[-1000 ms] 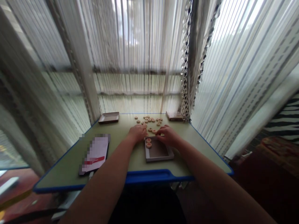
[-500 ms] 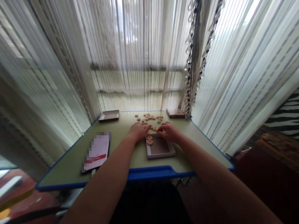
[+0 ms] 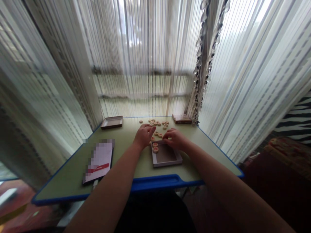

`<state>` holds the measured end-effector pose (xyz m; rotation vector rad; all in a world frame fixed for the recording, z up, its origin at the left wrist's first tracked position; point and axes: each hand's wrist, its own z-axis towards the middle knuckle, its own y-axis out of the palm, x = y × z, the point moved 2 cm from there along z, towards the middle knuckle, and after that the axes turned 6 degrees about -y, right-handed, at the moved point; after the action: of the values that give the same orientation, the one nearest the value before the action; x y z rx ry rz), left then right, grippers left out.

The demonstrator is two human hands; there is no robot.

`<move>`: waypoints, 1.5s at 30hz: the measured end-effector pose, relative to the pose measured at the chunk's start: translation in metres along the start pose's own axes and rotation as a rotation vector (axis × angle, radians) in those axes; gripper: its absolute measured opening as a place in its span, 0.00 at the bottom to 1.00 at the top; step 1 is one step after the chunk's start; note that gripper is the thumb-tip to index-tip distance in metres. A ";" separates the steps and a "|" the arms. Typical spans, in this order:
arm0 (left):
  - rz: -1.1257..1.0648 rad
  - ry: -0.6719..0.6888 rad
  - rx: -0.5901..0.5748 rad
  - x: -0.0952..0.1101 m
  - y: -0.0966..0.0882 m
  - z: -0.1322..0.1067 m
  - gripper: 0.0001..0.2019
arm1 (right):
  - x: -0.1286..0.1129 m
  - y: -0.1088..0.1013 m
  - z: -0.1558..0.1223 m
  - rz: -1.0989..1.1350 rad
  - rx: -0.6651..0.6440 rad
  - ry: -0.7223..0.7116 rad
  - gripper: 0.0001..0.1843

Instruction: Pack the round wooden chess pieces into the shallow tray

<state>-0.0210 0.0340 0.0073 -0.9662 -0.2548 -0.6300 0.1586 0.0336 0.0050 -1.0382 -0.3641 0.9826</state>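
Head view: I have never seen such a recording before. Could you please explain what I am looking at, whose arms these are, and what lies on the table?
There is no machine here. A person wears one camera on the head, so the picture looks forward and down along that person's own two bare arms. The left hand and the right hand are at the far edge of a small open box, which stands on a green table with a blue rim. Two round wooden pieces lie inside the box, and many loose pieces are scattered beyond the hands. Whether either hand grips a piece is too small to tell. Further off stand a shallow tray and a flat box. A blurred-out paper lies at the left. Curtains hang behind.
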 end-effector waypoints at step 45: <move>-0.182 0.149 -0.092 0.027 -0.003 -0.012 0.20 | 0.001 -0.002 0.006 0.937 0.279 0.454 0.12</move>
<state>-0.0018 0.0124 0.0151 -0.9852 -0.1836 -0.8829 0.1559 0.0375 0.0092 -1.1412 0.6870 1.5120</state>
